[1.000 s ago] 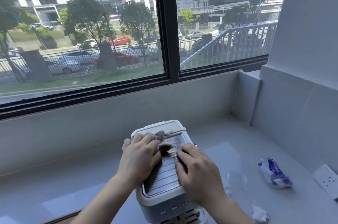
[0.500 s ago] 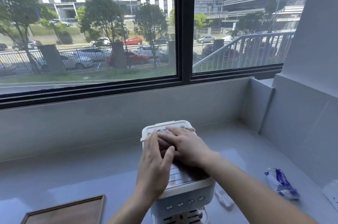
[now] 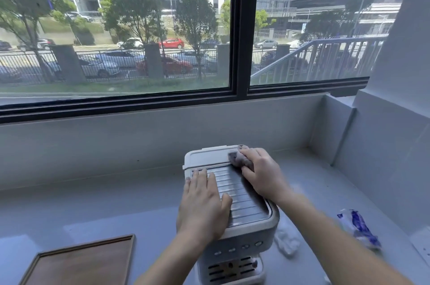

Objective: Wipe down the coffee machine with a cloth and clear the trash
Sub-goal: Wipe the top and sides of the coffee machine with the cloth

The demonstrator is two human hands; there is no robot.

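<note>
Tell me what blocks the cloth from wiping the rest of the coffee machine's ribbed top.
The left hand lies flat on the left side of the ribbed top. The cloth, gripped by the right hand, sits at the back right; the ribs before it are bare.

The cloth (image 3: 237, 158) is largely covered by the right hand (image 3: 263, 173). The coffee machine (image 3: 242, 194) is cut off at 6 o'clock, the wooden tray (image 3: 81, 263) at 7 o'clock. The blue-and-white wrapper (image 3: 359, 229) at 4 o'clock is blurred; its print cannot be read.
</note>
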